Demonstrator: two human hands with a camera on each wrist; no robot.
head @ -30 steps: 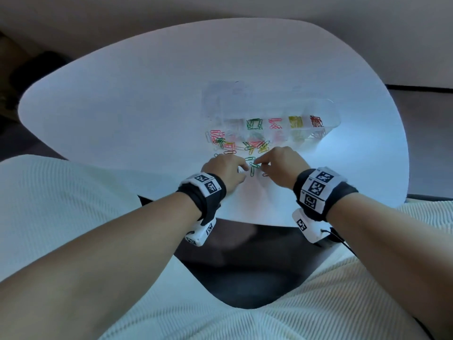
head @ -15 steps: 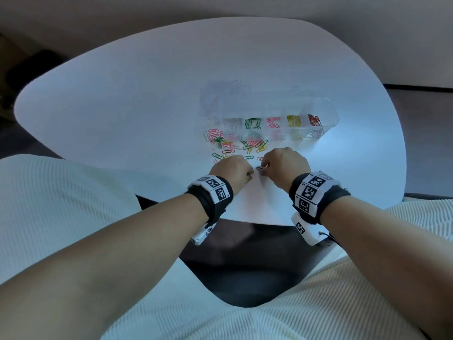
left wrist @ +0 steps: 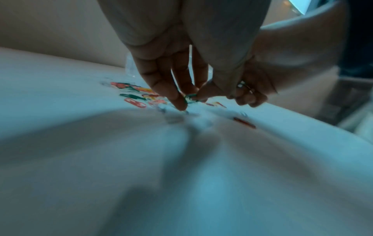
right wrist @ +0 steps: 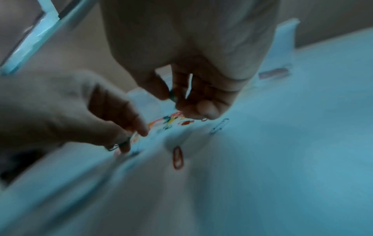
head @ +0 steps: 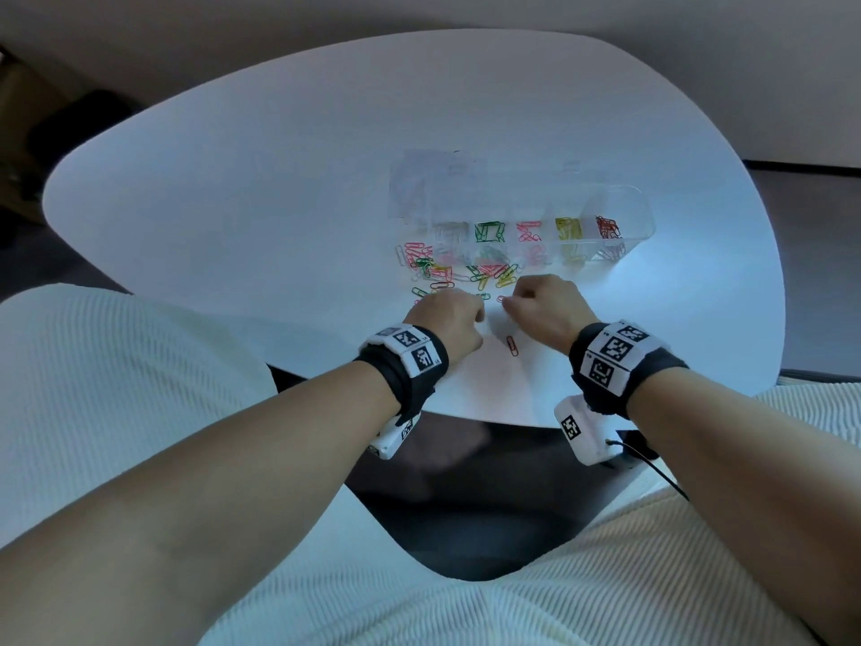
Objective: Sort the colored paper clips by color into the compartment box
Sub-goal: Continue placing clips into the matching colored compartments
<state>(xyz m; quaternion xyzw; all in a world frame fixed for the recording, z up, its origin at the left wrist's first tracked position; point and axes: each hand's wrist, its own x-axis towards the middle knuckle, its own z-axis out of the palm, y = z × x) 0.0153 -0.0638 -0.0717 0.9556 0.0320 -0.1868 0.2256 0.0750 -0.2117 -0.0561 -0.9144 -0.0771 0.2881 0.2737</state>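
**Hands drawn apart over the loose clips**

Drawn apart since a second ago, baring a red paper clip (head: 512, 345) lying alone on the tabletop (head: 233, 188) between the wrists. From the head view, only knuckles: left hand (head: 446, 325) and right hand (head: 547, 310) both curled, just short of the mixed pile of paper clips (head: 459, 272). From the left wrist view, fingers (left wrist: 173, 94) pinching a green paper clip (left wrist: 190, 97) just above the surface. From the right wrist view, fingers (right wrist: 203, 107) curled together low over the pile; something dark green between them, too blurred to tell whether pinched. Beyond the pile, the clear compartment box (head: 638, 212), holding green, pink, yellow and red clips in separate compartments.
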